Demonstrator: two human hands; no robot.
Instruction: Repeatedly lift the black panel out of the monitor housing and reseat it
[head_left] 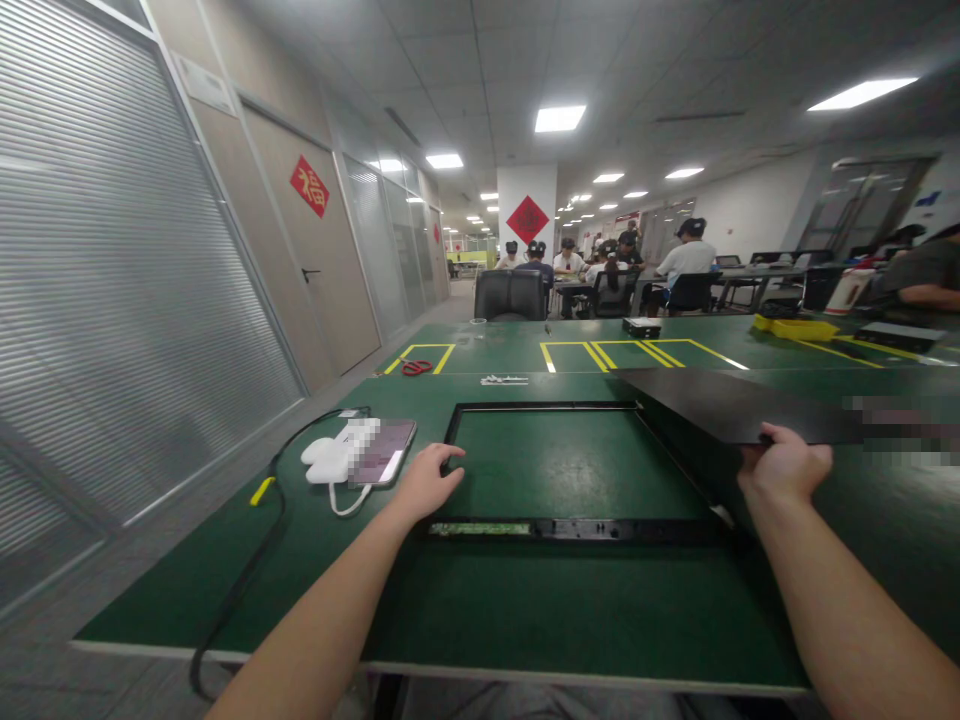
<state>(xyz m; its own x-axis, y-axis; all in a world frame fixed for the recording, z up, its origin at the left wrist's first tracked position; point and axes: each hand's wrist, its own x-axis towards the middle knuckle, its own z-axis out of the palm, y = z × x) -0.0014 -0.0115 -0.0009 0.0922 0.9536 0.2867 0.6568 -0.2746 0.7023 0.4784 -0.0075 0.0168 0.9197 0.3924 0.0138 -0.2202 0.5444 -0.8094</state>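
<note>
Right hand (787, 462), head view: raised off the desk (585, 620), wrist bent up, pinching the near edge of a dark panel (750, 405), thumb on the edge, other fingers mostly hidden behind it. Panel sat tilted, over and beyond the right side of a black frame (637, 531). Couldn't tell whether its far left corner touched the frame.

Left hand (431, 480): loosely spread, thumb and fingers apart, at the frame's left bar, nothing gripped. Contact with the bar unclear. Forearm came in from the bottom edge, same on the right; both cut off there.

Frame lay flat on the desk, green surface showing through the middle. Near bar carried a green strip (480, 529), detail too fine to read. Left bar partly covered by the left hand; area under the panel very dark, right bar hard to follow. Phone (390, 450) partly pixelated, as was a patch at far right.

Around: white case (330, 462) against the phone, white cable (349, 510) just in front, black cable (280, 510) running over the desk's left edge. Red-handled scissors (417, 368) and a silver tool (504, 380) lay beyond the frame. Farther back, a black box (641, 327) and yellow tray (802, 330). Panel stood between the camera and part of the desk's right side.
</note>
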